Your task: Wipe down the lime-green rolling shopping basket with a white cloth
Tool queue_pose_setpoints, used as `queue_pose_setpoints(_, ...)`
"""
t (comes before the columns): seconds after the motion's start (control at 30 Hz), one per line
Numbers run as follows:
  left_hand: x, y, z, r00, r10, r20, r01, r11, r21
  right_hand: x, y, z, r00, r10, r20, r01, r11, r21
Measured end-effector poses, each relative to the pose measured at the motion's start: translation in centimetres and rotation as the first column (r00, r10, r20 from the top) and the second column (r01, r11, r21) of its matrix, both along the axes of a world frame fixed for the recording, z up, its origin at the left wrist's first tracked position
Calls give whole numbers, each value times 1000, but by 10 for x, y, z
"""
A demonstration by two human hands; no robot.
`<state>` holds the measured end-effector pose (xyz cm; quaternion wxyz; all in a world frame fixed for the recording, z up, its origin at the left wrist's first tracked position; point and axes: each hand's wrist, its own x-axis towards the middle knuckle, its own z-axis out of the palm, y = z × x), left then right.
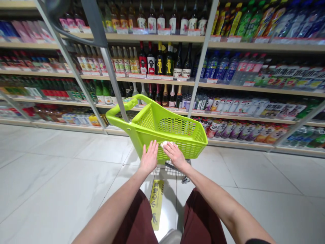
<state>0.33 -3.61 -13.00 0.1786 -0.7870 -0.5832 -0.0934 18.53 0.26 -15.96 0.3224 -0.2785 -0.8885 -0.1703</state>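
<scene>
A lime-green plastic shopping cart [142, 135] stands crosswise in front of me, its basket walls pierced with rows of holes. Against its near side my left hand [150, 157] rests with straight fingers, holding nothing. My right hand [175, 156] presses a white cloth or tissue [165, 144] to the same side wall, just right of the left hand. Most of the white piece is hidden under the fingers. Inside the basket I see no goods. A grey upright pole [114, 81] rises by the cart's handle end, with a dark grey part at its top.
Shelves of bottled drinks [159, 64] run along the wall behind the cart. Beneath it shows a caster wheel [186, 180]. A yellow caution strip [157, 203] lies on the white tile floor [63, 176] between my knees.
</scene>
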Motion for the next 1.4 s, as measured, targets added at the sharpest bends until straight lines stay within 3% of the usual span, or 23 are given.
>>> queue_pose_setpoints(0.07,-4,3,7,1000,27,9,-27,999,23,-8,7,20,999,-24,-48,25,999,22)
queue_pose_setpoints(0.13,-6,3,10,999,34,14,-35,999,32,-14,13,25,998,-44,-54,46,998,32)
queue_pose_setpoints(0.33,-9,-5,-3,1000,-7,-5,7,1000,-3,-13,3,-22,993,-18,116,21,1000,-21)
queue_pose_setpoints(0.4,-13,-6,-3,1000,-5,-2,5,1000,-10,-16,-1,-23,993,-6,120,8,1000,-22)
queue_pose_setpoints(0.6,-28,-1,24,996,81,46,-83,995,49,-53,12,41,999,3,-51,0,998,61)
queue_pose_setpoints(0.67,-32,0,28,994,93,50,-96,994,56,-64,19,49,998,-6,-67,11,997,74)
queue_pose_setpoints(0.73,-36,-3,25,995,88,44,-90,995,51,-68,22,42,999,-5,-33,7,998,70)
queue_pose_setpoints(0.87,-51,-12,6,996,79,35,-80,997,11,-67,17,10,995,28,99,-29,1000,7)
queue_pose_setpoints(0.93,-61,-16,0,995,89,36,-89,996,-4,-71,12,7,988,61,139,-60,998,-14)
queue_pose_setpoints(1.0,-73,-16,0,991,124,45,-124,992,8,-82,9,21,989,89,118,-88,996,-12)
queue_pose_setpoints(1.13,-92,-11,14,974,210,84,-217,972,90,-118,15,70,996,85,-36,-84,995,47)
queue_pose_setpoints(1.2,-97,-10,20,970,224,96,-234,966,113,-132,21,81,995,69,-65,-64,996,65)
queue_pose_setpoints(1.27,-99,-11,22,970,222,97,-233,966,110,-139,24,74,997,73,-20,-72,995,64)
queue_pose_setpoints(1.4,-104,-18,16,971,223,91,-229,972,60,-135,18,36,984,111,139,-117,993,33)
